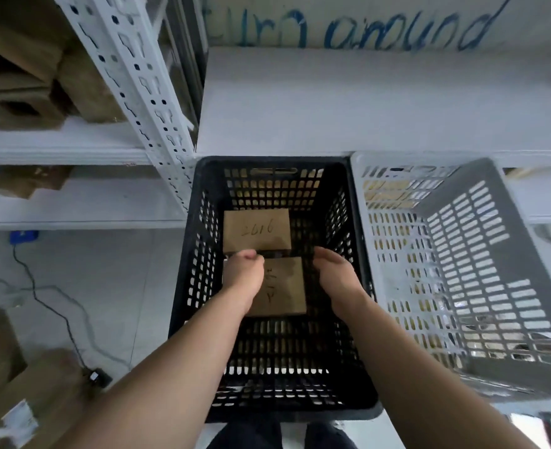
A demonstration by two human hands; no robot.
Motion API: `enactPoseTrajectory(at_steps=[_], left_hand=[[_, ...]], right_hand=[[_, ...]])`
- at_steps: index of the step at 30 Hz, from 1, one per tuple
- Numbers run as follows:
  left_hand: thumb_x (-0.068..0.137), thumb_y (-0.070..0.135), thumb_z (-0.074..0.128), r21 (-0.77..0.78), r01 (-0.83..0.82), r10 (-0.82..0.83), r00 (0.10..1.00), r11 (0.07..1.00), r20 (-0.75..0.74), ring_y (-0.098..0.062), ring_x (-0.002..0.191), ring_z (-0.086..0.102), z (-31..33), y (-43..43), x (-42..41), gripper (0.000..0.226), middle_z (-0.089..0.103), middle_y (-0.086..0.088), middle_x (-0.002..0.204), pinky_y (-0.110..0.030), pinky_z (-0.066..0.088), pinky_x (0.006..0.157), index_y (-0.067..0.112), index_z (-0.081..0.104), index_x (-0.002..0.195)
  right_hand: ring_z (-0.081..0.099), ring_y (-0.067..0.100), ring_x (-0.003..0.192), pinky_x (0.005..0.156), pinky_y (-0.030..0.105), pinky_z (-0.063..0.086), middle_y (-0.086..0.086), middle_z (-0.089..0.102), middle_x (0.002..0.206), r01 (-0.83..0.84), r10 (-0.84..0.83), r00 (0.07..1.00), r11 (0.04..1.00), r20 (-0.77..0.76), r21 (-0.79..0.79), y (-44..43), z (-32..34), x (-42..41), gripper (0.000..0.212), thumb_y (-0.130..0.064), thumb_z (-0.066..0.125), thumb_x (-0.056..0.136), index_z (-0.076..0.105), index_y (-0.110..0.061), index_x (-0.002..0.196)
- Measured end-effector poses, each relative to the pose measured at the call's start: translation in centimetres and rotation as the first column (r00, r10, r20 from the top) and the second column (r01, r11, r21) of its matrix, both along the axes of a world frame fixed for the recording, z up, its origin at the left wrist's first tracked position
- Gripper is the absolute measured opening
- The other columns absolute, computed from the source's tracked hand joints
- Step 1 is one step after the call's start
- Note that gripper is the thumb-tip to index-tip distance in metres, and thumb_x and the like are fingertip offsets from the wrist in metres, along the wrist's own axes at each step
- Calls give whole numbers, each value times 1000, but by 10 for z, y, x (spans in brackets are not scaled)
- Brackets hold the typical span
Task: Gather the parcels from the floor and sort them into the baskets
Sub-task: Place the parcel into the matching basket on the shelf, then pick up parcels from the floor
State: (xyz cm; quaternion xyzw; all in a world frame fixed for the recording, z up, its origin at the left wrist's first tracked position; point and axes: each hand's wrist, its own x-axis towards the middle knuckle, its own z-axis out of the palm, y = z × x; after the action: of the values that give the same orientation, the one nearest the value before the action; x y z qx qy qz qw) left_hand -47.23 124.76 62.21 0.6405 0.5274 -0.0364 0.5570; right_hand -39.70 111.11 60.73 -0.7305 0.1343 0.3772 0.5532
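2 parcels (257, 230) mid-floor in black basket (183, 306)

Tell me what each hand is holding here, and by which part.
The left hand covers the left edge of the nearer parcel in the black basket; a grip cannot be confirmed. The right hand holds nothing, apart from the parcel.

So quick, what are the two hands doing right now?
Left hand: over the near parcel; grip cannot be told.
Right hand: open, holding nothing.
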Motion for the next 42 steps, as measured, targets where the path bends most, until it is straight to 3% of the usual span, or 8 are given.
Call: enactPoseTrajectory(at_steps=[2, 4, 14, 20, 26, 29, 36, 42], left_hand=[[99, 20, 50, 11, 4, -5, 998, 1000, 62, -11, 90, 49, 17, -10, 6, 30, 57, 3, 114, -22, 39, 74, 18, 60, 127], [99, 18, 50, 8, 24, -25, 990, 1000, 139, -8, 88, 50, 35, -24, 14, 31, 54, 5, 111, -20, 39, 72, 17, 59, 128], [94, 15, 53, -2, 149, -136, 909, 989, 394, -17, 98, 64, 104, -161, 60, 26, 67, -4, 109, -40, 52, 95, 15, 63, 119], [96, 13, 49, 20, 315, -293, 858, 949, 422, -20, 89, 63, 122, -301, 71, 27, 66, -4, 95, -40, 53, 92, 11, 61, 120], [95, 9, 47, -24, 424, -365, 804, 905, 469, -17, 89, 62, 125, -459, 74, 30, 66, -6, 107, -36, 54, 88, 11, 60, 122], [96, 10, 46, -16, 498, -432, 767, 867, 475, -13, 87, 61, 124, -528, 73, 31, 65, -5, 111, -29, 54, 80, 11, 59, 124], [98, 13, 43, -45, 588, -517, 741, 807, 429, -16, 101, 61, 105, -632, 93, 33, 63, -3, 115, -37, 52, 96, 14, 55, 129], [98, 12, 44, -70, 592, -540, 772, 803, 335, -19, 104, 61, 64, -684, 148, 33, 63, -4, 116, -38, 51, 96, 12, 55, 129]], right_hand=[[57, 16, 117, 98, 28, 48, -1, 60, 132, -1, 0, 997, 1000, 76, 9, -10, 21, 2, 41, -14, 47, 99, 52, -18, 139], [56, 14, 118, 93, 24, 46, -3, 60, 131, 14, -18, 987, 1000, 160, 27, -24, 43, 4, 39, -15, 48, 99, 53, -19, 137], [57, 14, 117, 105, 34, 44, -2, 63, 127, 253, -291, 883, 956, 369, 149, -168, 132, 9, 36, -13, 51, 98, 56, -15, 134], [65, 10, 97, 84, 25, 50, 0, 69, 113, 410, -448, 800, 894, 399, 182, -317, 152, 4, 31, -12, 52, 97, 60, -21, 126], [53, 18, 124, 110, 41, 40, 2, 62, 130, 514, -517, 743, 848, 425, 133, -477, 154, -11, 36, -13, 47, 100, 55, -18, 135], [52, 17, 125, 111, 43, 38, 0, 62, 130, 559, -545, 723, 823, 426, 104, -548, 154, -19, 37, -15, 47, 100, 53, -20, 136], [58, 25, 119, 94, 32, 48, 1, 61, 129, 650, -609, 683, 759, 402, 45, -662, 140, -14, 37, -16, 47, 100, 54, -20, 137], [53, 18, 120, 102, 34, 43, 3, 61, 128, 690, -663, 674, 722, 325, 42, -724, 99, 33, 37, -13, 46, 100, 54, -18, 136]])
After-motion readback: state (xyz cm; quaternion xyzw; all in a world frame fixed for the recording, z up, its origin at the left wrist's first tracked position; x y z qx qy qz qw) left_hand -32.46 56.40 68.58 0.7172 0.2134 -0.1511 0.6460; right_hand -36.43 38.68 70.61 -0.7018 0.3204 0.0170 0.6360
